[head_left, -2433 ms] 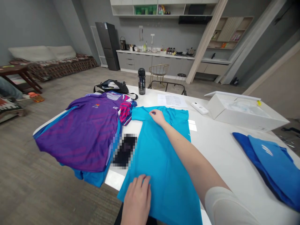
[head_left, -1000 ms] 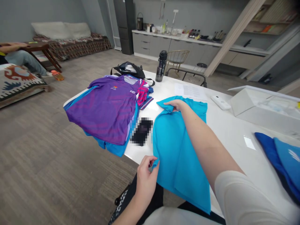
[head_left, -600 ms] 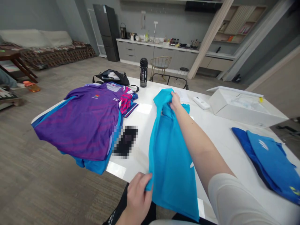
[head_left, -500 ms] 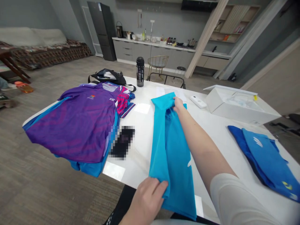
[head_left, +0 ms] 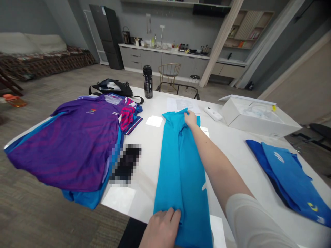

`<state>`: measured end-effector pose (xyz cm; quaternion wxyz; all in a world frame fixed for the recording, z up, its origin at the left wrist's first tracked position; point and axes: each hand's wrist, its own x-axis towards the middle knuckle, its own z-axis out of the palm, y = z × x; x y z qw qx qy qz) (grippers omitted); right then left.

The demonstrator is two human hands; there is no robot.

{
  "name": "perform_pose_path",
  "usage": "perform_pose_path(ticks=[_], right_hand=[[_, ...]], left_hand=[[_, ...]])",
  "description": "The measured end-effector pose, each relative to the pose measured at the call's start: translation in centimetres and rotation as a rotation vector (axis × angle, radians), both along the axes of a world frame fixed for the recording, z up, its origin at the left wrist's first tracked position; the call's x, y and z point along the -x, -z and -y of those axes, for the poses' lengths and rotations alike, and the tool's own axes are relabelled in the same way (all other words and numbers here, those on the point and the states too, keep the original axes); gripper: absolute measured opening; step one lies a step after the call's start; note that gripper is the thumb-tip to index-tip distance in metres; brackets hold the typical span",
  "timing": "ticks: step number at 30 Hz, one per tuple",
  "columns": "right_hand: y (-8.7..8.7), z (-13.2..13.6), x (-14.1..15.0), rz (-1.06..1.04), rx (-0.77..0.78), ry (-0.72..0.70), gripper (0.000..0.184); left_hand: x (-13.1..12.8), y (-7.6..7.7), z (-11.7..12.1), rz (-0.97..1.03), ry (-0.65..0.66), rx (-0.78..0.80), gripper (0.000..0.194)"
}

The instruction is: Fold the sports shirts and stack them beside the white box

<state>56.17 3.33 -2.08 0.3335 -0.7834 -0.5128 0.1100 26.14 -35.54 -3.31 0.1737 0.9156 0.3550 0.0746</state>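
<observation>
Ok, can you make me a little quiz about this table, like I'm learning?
1. Which hand is at the far end of the turquoise shirt, left or right?
2. True or false: the black bottle stands upright on the white table.
3. Fill in the blank: the purple jersey lies on top of another shirt coloured ___.

Key: 1. The right hand. 2. True. 3. Blue.
</observation>
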Motion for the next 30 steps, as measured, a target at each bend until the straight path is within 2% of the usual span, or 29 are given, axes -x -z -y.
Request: perform_pose_path(ticks=[2,4,6,9,13,19,23,25,30], right_hand=[[-0.5,-0.1,-0.7,0.049,-0.066,0.022,0.032],[-0.8,0.1,-1.7,0.058,-0.052,0.091,0.034],[-0.5,0.6,-2.7,0.039,0.032,0.183,0.035],[0.5,1.7,-3.8,0.014,0.124,0.249,0.034],[1.6,2.9,-3.6,0.048,0.164,0.227,0.033],[1.5,2.8,-2.9,0.188,0.111,0.245,0.038],[2.0,3.1,-3.3,0.174,0.19,0.22,0.036],[2.4,3.3,-3.5,0.186,0.2,0.214,0.036],[2.7,3.4,-3.5,0.227,0.171,0.232,0.036]], left_hand=[[0.4,-0.5,0.2,0.053,0.009,-0.102,0.037],[0.6,-1.1,0.3,0.07,0.044,-0.153,0.036],[0.5,-1.5,0.2,0.031,0.09,-0.116,0.03],[0.0,-1.7,-0.1,-0.104,0.134,0.044,0.017],[-0.7,-1.7,-0.3,-0.197,0.107,0.171,0.017],[-1.3,-1.2,0.5,-0.055,0.12,0.083,0.019],[-1.6,-0.7,0.5,-0.054,0.153,0.097,0.011],[-1.5,-0.9,0.2,-0.076,0.181,0.152,0.011],[-1.0,-2.3,-0.5,-0.128,0.205,0.239,0.028]])
